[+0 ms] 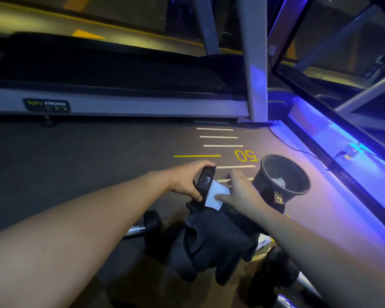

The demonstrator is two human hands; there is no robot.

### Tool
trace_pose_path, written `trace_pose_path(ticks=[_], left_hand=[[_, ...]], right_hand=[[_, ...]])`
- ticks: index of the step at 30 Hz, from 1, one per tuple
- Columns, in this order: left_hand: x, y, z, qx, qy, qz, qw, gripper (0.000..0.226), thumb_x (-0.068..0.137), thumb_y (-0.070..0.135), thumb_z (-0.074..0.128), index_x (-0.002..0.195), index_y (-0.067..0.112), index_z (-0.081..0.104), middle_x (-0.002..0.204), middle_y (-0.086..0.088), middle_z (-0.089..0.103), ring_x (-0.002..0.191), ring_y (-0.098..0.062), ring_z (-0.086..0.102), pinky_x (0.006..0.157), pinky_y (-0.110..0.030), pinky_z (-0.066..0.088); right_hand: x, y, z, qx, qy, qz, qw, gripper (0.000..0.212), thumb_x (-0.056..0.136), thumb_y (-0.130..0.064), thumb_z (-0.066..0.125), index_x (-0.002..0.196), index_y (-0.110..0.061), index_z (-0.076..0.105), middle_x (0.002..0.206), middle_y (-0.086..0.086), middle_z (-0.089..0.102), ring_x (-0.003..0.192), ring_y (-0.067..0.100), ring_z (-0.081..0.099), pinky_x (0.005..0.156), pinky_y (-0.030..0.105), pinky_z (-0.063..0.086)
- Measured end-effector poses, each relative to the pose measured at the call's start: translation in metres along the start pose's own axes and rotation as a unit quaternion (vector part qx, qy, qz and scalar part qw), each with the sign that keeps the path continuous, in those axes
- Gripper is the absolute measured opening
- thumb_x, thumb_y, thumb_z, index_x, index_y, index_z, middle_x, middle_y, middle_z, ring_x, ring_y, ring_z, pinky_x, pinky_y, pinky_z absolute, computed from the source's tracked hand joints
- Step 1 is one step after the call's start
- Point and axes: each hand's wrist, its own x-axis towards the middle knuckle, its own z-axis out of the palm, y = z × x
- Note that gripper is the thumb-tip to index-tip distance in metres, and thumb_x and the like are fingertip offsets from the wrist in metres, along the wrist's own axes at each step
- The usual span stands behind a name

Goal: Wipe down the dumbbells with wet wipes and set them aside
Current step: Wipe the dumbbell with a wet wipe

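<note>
Black dumbbell (206, 183) upended w/ white wet wipe (216, 195) against its handle.

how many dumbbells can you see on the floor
2: one dumbbell lies at lower centre, left of the dark cloth; another dumbbell lies at lower right under the forearm. Others may be hidden.
</note>
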Motion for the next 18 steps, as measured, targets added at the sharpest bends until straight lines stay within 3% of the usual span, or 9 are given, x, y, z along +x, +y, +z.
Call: trace_pose_path(ticks=[4, 9, 12, 15, 18], left_hand=[[-0.002, 0.0, 0.0, 0.004, -0.002, 0.0, 1.0, 0.107, 0.06, 0.023, 0.09, 0.147, 0.037, 0.029, 0.152, 0.014, 0.036, 0.128, -0.012, 0.046, 0.105, -0.032, 0.042], [-0.006, 0.001, -0.002, 0.008, 0.0, 0.007, 1.0, 0.106, 0.061, 0.021, 0.089, 0.148, 0.034, 0.031, 0.153, 0.012, 0.035, 0.132, -0.013, 0.042, 0.107, -0.032, 0.039], [-0.006, 0.003, -0.002, 0.008, 0.004, 0.01, 1.0, 0.103, 0.063, 0.019, 0.089, 0.148, 0.031, 0.032, 0.152, 0.011, 0.036, 0.132, -0.015, 0.043, 0.104, -0.03, 0.04], [-0.005, 0.004, -0.002, 0.011, 0.012, 0.013, 1.0, 0.102, 0.064, 0.017, 0.088, 0.148, 0.031, 0.032, 0.151, 0.01, 0.037, 0.129, -0.014, 0.044, 0.09, -0.021, 0.037], [-0.006, 0.005, -0.001, 0.009, 0.021, 0.016, 1.0, 0.101, 0.063, 0.017, 0.088, 0.147, 0.03, 0.032, 0.15, 0.01, 0.039, 0.127, -0.015, 0.045, 0.089, -0.021, 0.037]], right_hand=[[0.001, -0.002, 0.004, -0.071, -0.041, 0.036, 0.996, 0.049, 0.071, -0.05, 0.077, 0.112, -0.029, 0.061, 0.099, -0.004, 0.066, 0.097, 0.023, 0.061, 0.075, 0.036, 0.05], [0.009, -0.013, 0.008, -0.076, -0.062, 0.016, 0.995, 0.04, 0.072, -0.045, 0.074, 0.108, -0.031, 0.065, 0.1, -0.002, 0.069, 0.095, 0.024, 0.062, 0.074, 0.036, 0.051], [0.02, -0.017, 0.006, -0.072, -0.093, 0.024, 0.993, 0.021, 0.07, -0.039, 0.076, 0.077, -0.029, 0.059, 0.085, 0.0, 0.067, 0.084, 0.024, 0.063, 0.072, 0.038, 0.054], [0.031, -0.02, 0.001, -0.09, -0.146, 0.023, 0.985, 0.023, 0.07, -0.036, 0.076, 0.075, -0.018, 0.063, 0.078, 0.003, 0.065, 0.077, 0.026, 0.062, 0.07, 0.039, 0.053], [0.032, -0.02, 0.002, -0.087, -0.162, 0.008, 0.983, 0.019, 0.072, -0.03, 0.073, 0.074, -0.016, 0.061, 0.073, 0.003, 0.063, 0.076, 0.028, 0.062, 0.067, 0.038, 0.051]])
